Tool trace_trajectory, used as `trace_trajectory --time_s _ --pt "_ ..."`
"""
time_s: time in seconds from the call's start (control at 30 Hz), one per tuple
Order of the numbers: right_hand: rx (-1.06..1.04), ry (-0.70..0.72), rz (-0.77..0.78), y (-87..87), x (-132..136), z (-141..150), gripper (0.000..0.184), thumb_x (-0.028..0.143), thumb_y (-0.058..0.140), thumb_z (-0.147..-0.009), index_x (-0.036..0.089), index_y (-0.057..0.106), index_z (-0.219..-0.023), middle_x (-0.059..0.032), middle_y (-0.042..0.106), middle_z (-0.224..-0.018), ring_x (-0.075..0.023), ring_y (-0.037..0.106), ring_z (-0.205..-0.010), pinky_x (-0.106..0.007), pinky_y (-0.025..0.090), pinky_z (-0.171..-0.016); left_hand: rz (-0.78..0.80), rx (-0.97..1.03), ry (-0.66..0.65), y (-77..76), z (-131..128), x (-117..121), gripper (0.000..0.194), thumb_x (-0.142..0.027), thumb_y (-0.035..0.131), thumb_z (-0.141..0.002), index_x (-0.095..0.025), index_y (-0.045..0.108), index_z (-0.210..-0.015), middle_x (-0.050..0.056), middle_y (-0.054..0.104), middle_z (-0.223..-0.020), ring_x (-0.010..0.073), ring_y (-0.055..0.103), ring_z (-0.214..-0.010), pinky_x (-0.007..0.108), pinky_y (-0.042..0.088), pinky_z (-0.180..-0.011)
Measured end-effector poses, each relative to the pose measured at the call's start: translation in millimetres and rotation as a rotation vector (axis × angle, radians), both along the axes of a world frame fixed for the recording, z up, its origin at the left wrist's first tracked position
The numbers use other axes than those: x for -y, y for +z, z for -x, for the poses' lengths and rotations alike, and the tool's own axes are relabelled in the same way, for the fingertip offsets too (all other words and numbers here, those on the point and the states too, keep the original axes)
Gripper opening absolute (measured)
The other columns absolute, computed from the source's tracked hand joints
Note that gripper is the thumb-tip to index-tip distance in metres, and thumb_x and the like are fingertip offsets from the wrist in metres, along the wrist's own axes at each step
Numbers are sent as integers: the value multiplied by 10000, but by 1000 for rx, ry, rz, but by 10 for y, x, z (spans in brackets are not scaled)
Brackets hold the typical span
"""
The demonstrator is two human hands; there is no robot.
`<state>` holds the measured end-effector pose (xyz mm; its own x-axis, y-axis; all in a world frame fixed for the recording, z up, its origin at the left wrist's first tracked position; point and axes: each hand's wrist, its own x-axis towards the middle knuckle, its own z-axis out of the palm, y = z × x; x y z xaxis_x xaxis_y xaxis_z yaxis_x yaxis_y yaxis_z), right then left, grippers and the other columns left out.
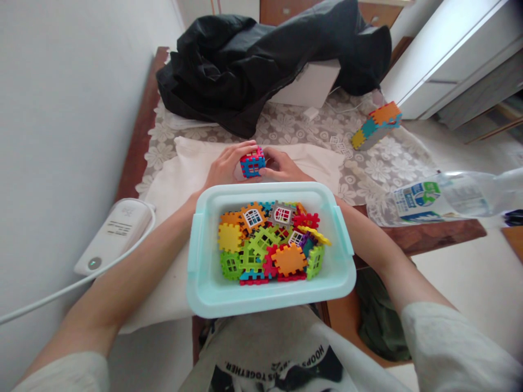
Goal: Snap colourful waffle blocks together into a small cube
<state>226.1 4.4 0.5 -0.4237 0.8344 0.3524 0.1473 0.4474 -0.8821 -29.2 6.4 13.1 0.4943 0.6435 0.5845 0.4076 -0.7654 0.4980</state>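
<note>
A small cube of interlocking building panels (252, 163), blue with a window on the near side and red-pink on top, is held between both hands over a white cloth. My left hand (229, 163) wraps its left side, fingers over the top. On the right side, my right hand (283, 165) grips it with the thumb at the front lower corner. The far side of the cube is hidden. Just in front of my body stands a light-blue plastic bin (204, 291), with many loose panels (265, 245) in orange, green, red, yellow, blue and grey, some with white windows.
An assembled panel structure (373, 126) stands at the right back of the lace tablecloth. A clear plastic bottle (445, 197) lies at the right. A white power adapter (116, 234) with a cable is at the left. Black fabric (229, 65) partly covers a white box (308, 84) behind.
</note>
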Motion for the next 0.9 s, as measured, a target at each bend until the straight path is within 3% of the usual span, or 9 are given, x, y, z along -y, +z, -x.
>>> trace_trajectory --time_s 0.23,0.37,0.53,0.63,0.77,0.9 --pt "53 -35 -29 -35 -4 -60 848 830 893 -907 229 708 -1476 -130 819 -1387 -310 735 -1164 -448 627 -1036 69 -55 56 -50 4 -18 1028 -974 611 -1026 -264 559 -1768 60 682 -1800 362 686 -1630 570 617 -1358" --pt "-1 -52 -64 -93 -81 -78 864 834 898 -890 276 659 -1505 -126 759 -1514 -324 723 -1278 -459 640 -1088 126 -140 100 -65 10 -65 1150 -1062 416 -1031 -174 510 -1758 120 733 -1728 354 696 -1614 594 626 -1298" --pt "-51 -91 -93 -133 -106 -95 840 843 882 -910 300 662 -1511 -137 753 -1526 -364 708 -1371 -528 630 -1157 200 -35 96 -99 -3 -101 1106 -1095 683 -879 -195 702 -1522 113 860 -1511 365 828 -1358 625 700 -1193" --pt "-47 -76 -110 -114 -80 -101 830 822 853 -946 296 650 -1555 -148 753 -1525 -369 694 -1412 -550 614 -1202 226 -38 100 -125 5 -126 1055 -1089 724 -854 -190 794 -1401 92 904 -1396 374 834 -1281 627 714 -1131" --pt "-6 -39 -71 -42 -45 -96 813 815 860 -938 303 678 -1543 -154 738 -1580 -400 661 -1486 -595 580 -1283 226 -15 78 -168 18 -171 1028 -1020 795 -859 -223 766 -1507 84 892 -1448 340 850 -1226 603 735 -1100" --pt "39 -39 -72 -9 -40 -91 816 825 850 -931 285 695 -1523 -162 713 -1630 -408 647 -1515 -564 596 -1287 156 -11 75 -201 13 -188 995 -991 749 -908 -235 685 -1552 104 864 -1486 326 836 -1279 615 733 -1112"
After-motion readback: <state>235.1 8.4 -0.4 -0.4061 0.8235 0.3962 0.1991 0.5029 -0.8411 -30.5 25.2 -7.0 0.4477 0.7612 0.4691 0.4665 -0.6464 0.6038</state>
